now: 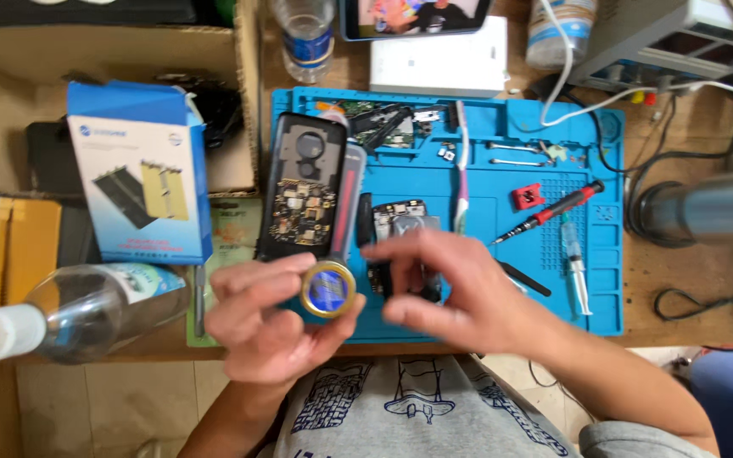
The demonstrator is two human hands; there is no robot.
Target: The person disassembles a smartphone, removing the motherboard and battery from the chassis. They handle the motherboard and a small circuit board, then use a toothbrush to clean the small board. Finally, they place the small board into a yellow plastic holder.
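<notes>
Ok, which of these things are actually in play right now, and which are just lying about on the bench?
In play:
left hand, holding the small round tin
right hand, fingers blurred beside the tin
opened phone on the blue mat

Lying about:
toothbrush
red-handled screwdriver
syringe
blue and white box
clear bottle
water bottle

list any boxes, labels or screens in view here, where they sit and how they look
Cardboard box: left of the blue mat, upright, blue and white, pictures of a clamp tool.
Screen: top centre, dark frame, lit picture.
White box: flat, below the screen.
Water bottle: top, clear, blue label.
Round tin: in the left hand, gold rim, blue label.
</notes>
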